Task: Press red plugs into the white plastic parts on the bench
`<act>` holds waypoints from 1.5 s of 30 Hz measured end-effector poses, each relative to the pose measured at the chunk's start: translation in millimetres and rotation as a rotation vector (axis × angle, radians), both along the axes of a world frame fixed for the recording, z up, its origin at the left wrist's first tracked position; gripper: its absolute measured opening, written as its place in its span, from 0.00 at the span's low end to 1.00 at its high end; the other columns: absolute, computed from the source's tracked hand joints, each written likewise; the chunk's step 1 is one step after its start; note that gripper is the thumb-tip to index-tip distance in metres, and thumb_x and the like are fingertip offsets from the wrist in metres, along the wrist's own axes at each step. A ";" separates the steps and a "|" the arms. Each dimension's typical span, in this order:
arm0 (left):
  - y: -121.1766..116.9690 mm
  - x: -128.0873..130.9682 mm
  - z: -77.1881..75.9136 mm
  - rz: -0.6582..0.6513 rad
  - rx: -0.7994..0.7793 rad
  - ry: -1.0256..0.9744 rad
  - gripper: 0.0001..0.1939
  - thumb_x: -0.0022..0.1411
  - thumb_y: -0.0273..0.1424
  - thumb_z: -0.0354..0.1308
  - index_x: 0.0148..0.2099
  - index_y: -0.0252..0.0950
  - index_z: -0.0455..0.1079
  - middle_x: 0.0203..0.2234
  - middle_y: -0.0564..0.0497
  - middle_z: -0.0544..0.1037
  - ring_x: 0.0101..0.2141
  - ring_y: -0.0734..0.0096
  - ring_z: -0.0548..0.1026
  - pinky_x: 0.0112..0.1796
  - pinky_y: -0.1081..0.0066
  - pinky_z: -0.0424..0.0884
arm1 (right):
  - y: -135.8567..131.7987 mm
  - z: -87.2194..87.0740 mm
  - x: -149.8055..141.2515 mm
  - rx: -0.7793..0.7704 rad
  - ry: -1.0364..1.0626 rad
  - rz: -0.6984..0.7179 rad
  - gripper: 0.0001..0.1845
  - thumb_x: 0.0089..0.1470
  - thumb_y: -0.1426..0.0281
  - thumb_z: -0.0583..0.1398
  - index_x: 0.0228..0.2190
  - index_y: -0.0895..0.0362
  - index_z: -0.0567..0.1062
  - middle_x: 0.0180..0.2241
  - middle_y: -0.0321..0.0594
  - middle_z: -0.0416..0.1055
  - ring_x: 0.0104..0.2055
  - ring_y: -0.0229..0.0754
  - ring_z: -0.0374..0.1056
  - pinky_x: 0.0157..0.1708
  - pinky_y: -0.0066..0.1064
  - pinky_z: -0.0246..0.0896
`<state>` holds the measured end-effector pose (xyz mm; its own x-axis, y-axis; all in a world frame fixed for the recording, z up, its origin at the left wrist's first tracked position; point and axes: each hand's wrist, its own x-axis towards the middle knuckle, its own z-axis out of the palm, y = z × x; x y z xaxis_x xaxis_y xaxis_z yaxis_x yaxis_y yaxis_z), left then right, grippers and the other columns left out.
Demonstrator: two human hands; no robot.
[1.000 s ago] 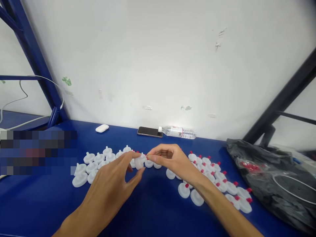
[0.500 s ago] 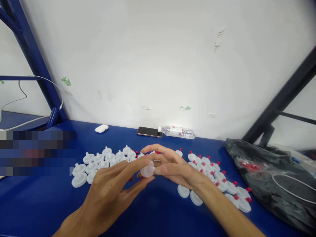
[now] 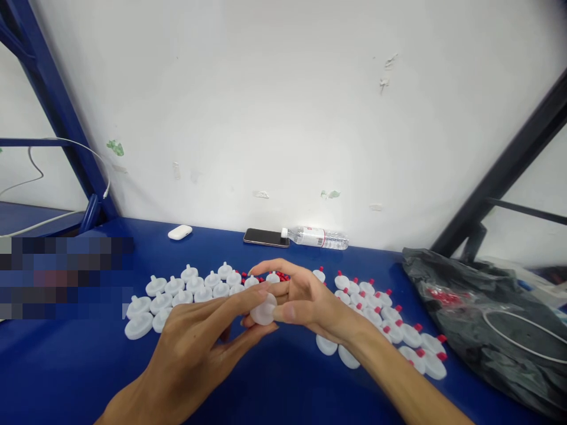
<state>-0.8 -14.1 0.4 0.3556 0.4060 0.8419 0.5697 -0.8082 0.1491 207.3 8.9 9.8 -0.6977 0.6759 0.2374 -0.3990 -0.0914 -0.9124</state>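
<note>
My left hand (image 3: 201, 339) and my right hand (image 3: 305, 301) meet above the middle of the blue table (image 3: 66, 372). Both pinch one white plastic disc (image 3: 264, 310) between fingertips and thumbs, a little above the tabletop. Left of the hands lies a group of several white discs without caps (image 3: 177, 290). To the right lie several white discs with red caps (image 3: 390, 319). Small loose red caps (image 3: 281, 276) show just behind my right hand's fingers.
A phone (image 3: 263, 237), a lying water bottle (image 3: 316, 237) and a white earbud case (image 3: 179, 232) sit along the white wall. A black plastic bag (image 3: 487, 330) with red caps in it fills the right side. Blue frame posts stand at both sides.
My hands lifted one white disc off the pile and drew it toward me, with both hands now closed on it. The view shifted slightly left.
</note>
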 end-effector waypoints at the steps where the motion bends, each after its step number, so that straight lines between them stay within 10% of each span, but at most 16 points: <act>1: -0.4 0.4 0.3 -0.004 -0.003 -0.001 0.11 0.72 0.39 0.60 0.53 0.43 0.73 0.22 0.62 0.76 0.17 0.83 0.69 0.25 0.80 0.70 | -0.6 0.1 0.3 0.014 -0.003 -0.007 0.29 0.57 0.71 0.70 0.58 0.53 0.70 0.43 0.44 0.81 0.47 0.45 0.79 0.50 0.39 0.71; 13: -1.6 1.1 2.5 0.000 -0.129 0.045 0.14 0.73 0.40 0.58 0.58 0.48 0.68 0.37 0.59 0.85 0.21 0.82 0.75 0.24 0.82 0.73 | -1.3 6.7 2.0 0.073 -0.063 -0.096 0.21 0.57 0.67 0.70 0.49 0.52 0.71 0.41 0.41 0.81 0.43 0.44 0.80 0.47 0.37 0.71; 17: 0.3 1.6 1.4 0.018 -0.239 0.003 0.20 0.72 0.34 0.58 0.64 0.48 0.65 0.52 0.52 0.81 0.26 0.82 0.79 0.23 0.83 0.73 | 1.0 20.8 14.5 0.163 -0.173 -0.383 0.08 0.63 0.63 0.65 0.40 0.53 0.73 0.44 0.43 0.81 0.44 0.44 0.79 0.50 0.39 0.69; 25: 2.8 -0.5 -5.6 0.031 -0.328 0.043 0.13 0.73 0.31 0.53 0.56 0.45 0.71 0.50 0.53 0.80 0.28 0.84 0.78 0.25 0.81 0.73 | 20.4 18.9 41.7 0.538 -0.875 -0.987 0.12 0.65 0.59 0.60 0.37 0.52 0.78 0.50 0.43 0.79 0.48 0.49 0.76 0.48 0.41 0.68; 33: 5.4 1.5 -3.9 0.011 -0.351 0.067 0.12 0.73 0.30 0.52 0.54 0.45 0.72 0.47 0.54 0.80 0.29 0.82 0.78 0.27 0.80 0.72 | 24.1 6.3 53.1 0.637 -1.381 -0.804 0.13 0.62 0.69 0.57 0.33 0.53 0.82 0.35 0.39 0.83 0.33 0.46 0.76 0.34 0.36 0.63; 45: 5.7 1.6 -6.0 0.038 -0.376 0.115 0.12 0.73 0.30 0.50 0.52 0.43 0.73 0.44 0.54 0.80 0.27 0.79 0.78 0.25 0.77 0.70 | 18.5 1.1 25.2 0.848 -1.235 -0.726 0.10 0.65 0.61 0.62 0.37 0.51 0.83 0.37 0.40 0.82 0.46 0.52 0.72 0.49 0.45 0.61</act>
